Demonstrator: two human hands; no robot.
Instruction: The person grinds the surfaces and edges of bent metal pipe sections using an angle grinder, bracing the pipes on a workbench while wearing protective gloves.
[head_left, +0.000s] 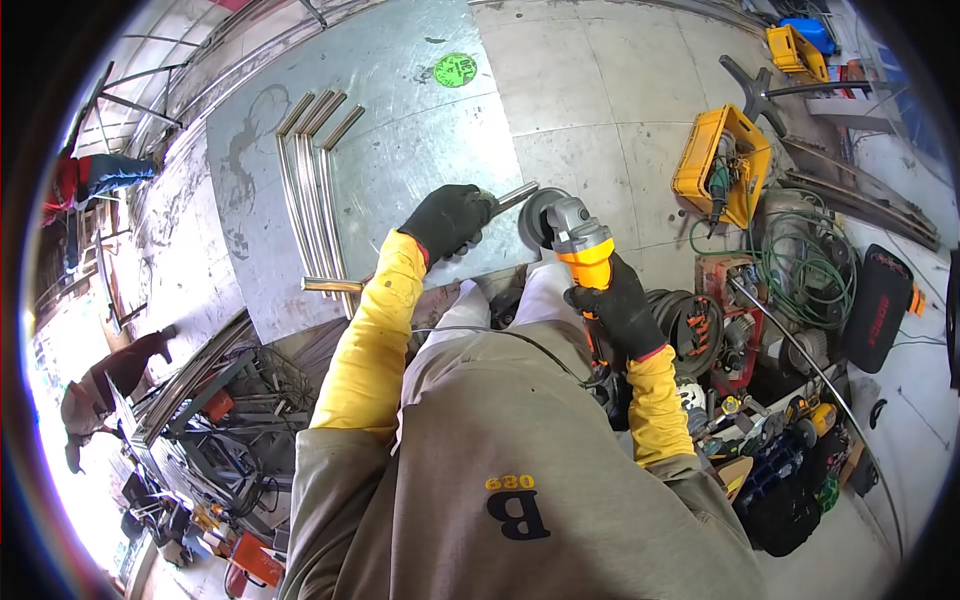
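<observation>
My left hand (447, 222), in a black glove, is closed around a short shiny metal tube (517, 195) whose free end points right. Gripped in my gloved right hand (622, 307) is an angle grinder (584, 245) with a grey head and yellow body. The grinder's round disc (537, 220) is right at the tube's free end. Several bent shiny metal tubes (312, 190) lie side by side on the grey metal sheet (430, 140), left of my left hand. Yellow sleeves cover both my forearms.
A yellow crate (692, 165) holding a power tool stands on the right, near a coiled green hose (815, 265). Tools and cables crowd the floor at lower right. Metal frames (215, 420) lie at lower left. Another person (110, 175) is at the far left.
</observation>
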